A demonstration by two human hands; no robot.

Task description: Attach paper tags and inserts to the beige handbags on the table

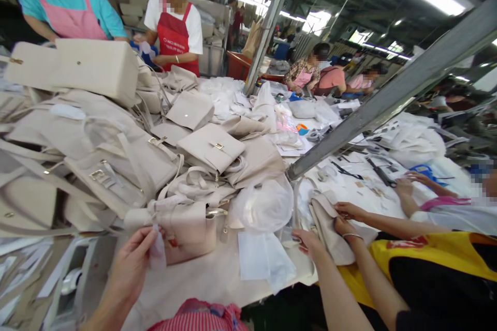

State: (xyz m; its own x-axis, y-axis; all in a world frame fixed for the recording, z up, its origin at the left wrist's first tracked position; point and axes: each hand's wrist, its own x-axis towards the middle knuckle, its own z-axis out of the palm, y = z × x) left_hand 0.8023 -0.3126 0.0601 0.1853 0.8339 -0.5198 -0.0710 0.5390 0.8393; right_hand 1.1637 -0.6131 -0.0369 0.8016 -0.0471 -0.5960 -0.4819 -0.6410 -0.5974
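Note:
My left hand (pixel 134 254) pinches a thin whitish wrapping piece (pixel 158 252) in front of a small beige handbag (pixel 190 235). The handbag lies on the near table edge, with a zip and a hanging metal charm at its right end. Farther right, my right hand (pixel 309 243) has its fingers bent together beside crumpled clear plastic; what they grip is too small to make out. Between the hands lie a round bundle of clear plastic (pixel 266 206) and a white sheet (pixel 260 256).
Beige handbags (pixel 116 165) are heaped at the left and centre. A co-worker's hands (pixel 347 220) hold a beige piece (pixel 330 227) close to my right hand. A slanting metal post (pixel 373 98) crosses the table. Lower left stands a grey bin (pixel 91 269). Other people work beyond.

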